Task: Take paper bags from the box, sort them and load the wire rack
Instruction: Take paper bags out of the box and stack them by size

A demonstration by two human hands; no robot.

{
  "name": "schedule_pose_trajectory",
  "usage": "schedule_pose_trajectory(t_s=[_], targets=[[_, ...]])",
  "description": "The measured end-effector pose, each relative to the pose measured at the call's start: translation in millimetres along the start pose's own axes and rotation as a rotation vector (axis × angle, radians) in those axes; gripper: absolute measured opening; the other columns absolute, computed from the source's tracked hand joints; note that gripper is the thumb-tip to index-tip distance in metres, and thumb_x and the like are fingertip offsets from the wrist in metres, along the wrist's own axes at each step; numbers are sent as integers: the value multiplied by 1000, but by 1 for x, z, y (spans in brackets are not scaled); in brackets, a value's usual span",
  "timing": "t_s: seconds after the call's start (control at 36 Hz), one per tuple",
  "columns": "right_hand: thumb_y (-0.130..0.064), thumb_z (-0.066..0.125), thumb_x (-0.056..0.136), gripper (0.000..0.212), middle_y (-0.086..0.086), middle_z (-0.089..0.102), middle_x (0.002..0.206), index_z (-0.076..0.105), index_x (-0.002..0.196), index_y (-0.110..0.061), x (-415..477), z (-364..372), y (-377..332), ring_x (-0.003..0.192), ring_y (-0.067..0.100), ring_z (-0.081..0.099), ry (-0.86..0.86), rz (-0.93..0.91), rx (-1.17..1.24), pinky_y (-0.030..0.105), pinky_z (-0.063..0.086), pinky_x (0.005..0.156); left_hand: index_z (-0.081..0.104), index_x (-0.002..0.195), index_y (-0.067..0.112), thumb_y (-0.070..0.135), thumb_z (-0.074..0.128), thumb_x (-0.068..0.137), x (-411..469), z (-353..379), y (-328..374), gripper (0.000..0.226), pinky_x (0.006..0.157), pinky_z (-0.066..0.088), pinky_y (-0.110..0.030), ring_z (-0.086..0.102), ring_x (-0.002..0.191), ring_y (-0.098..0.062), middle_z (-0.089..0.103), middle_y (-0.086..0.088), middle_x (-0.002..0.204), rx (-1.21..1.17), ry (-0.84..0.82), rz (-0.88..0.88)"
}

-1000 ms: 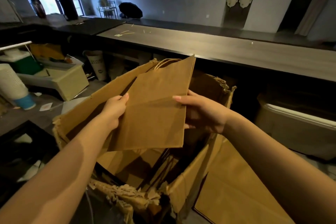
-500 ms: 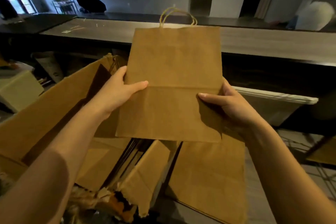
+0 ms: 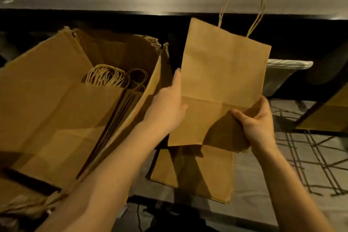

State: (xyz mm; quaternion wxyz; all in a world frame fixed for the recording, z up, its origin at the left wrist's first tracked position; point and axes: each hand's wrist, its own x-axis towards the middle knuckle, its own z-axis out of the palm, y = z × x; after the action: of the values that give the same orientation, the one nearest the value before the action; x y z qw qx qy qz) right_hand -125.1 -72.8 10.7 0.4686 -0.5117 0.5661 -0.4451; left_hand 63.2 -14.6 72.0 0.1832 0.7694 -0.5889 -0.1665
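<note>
Brown kraft paper bag (image 3: 222, 81) with twisted handles sits flat and upright in front of me, held between both hands above a small stack of flat bags (image 3: 194, 173). My left hand (image 3: 167, 107) pinches its left edge, thumb on the front. My right hand (image 3: 258, 124) curls round the lower right corner, bending it. The cardboard box (image 3: 47, 100), with more bags inside, stands at left; the wire rack (image 3: 310, 156) shows at right.
</note>
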Motion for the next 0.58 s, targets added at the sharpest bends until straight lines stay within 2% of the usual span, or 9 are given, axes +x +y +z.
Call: schedule_pose_trajectory(t_s=[0.06, 0.14, 0.19, 0.25, 0.31, 0.36, 0.44, 0.5, 0.58], targets=[[-10, 69, 84, 67, -2, 53, 132, 35, 140, -23, -4, -1, 14, 120, 15, 51, 32, -2, -26, 41, 43, 104, -8, 151, 28, 20, 60, 92, 1, 18, -5, 90, 84, 54, -40, 60, 99, -18, 56, -3, 124, -18, -45, -15], [-6, 67, 85, 70, 1, 49, 137, 31, 142, -22, -14, -2, 35, 125, 17, 47, 48, 0, -120, 33, 39, 104, -3, 151, 25, 17, 57, 93, -3, 42, -14, 84, 89, 51, -37, 56, 107, -19, 49, -5, 131, -23, -113, -49], [-5, 68, 84, 72, 2, 50, 136, 30, 143, -23, -22, -2, 51, 124, 19, 48, 44, 13, -159, 36, 40, 105, -8, 151, 22, 14, 55, 94, -6, 58, -22, 85, 92, 48, -35, 53, 113, -21, 44, -7, 137, 17, -170, -100], [-4, 67, 84, 69, 3, 54, 129, 33, 142, -20, -32, -2, 67, 118, 19, 53, 35, 4, -186, 38, 43, 102, -12, 149, 18, 12, 51, 96, -9, 73, -28, 82, 101, 43, -35, 44, 126, -24, 31, -10, 149, 87, -218, -170], [-1, 65, 85, 64, 1, 55, 121, 36, 139, -15, -41, 0, 79, 109, 13, 53, 37, -17, -201, 30, 43, 96, -13, 149, 16, 13, 41, 101, -14, 86, -37, 73, 110, 32, -37, 29, 138, -25, 11, -10, 157, 134, -251, -225], [0, 64, 85, 62, -3, 53, 117, 36, 138, -13, -49, 3, 89, 105, 10, 50, 26, -28, -201, 27, 41, 92, -8, 150, 17, 18, 31, 103, -20, 98, -46, 61, 112, 27, -38, 20, 142, -26, 0, -7, 159, 135, -267, -287], [2, 64, 84, 57, -1, 54, 114, 38, 133, -11, -54, 6, 102, 103, 13, 53, -40, -62, -242, 23, 40, 87, 3, 152, 15, 10, 34, 101, -26, 111, -58, 59, 110, 32, -39, 20, 141, -27, 4, -9, 158, 205, -233, -320], [4, 62, 83, 58, 0, 54, 114, 38, 133, -12, -53, 10, 109, 104, 17, 54, -88, -48, -280, 22, 39, 85, 8, 151, 13, 8, 37, 100, -28, 116, -63, 59, 111, 29, -39, 20, 140, -29, 11, -11, 156, 214, -246, -342], [7, 62, 80, 69, 5, 50, 129, 32, 140, -11, -52, 18, 117, 120, 22, 48, -100, 7, -323, 28, 38, 97, 20, 147, 8, 9, 44, 96, -30, 120, -71, 56, 104, 34, -36, 34, 130, -31, 24, -17, 146, 184, -276, -357]])
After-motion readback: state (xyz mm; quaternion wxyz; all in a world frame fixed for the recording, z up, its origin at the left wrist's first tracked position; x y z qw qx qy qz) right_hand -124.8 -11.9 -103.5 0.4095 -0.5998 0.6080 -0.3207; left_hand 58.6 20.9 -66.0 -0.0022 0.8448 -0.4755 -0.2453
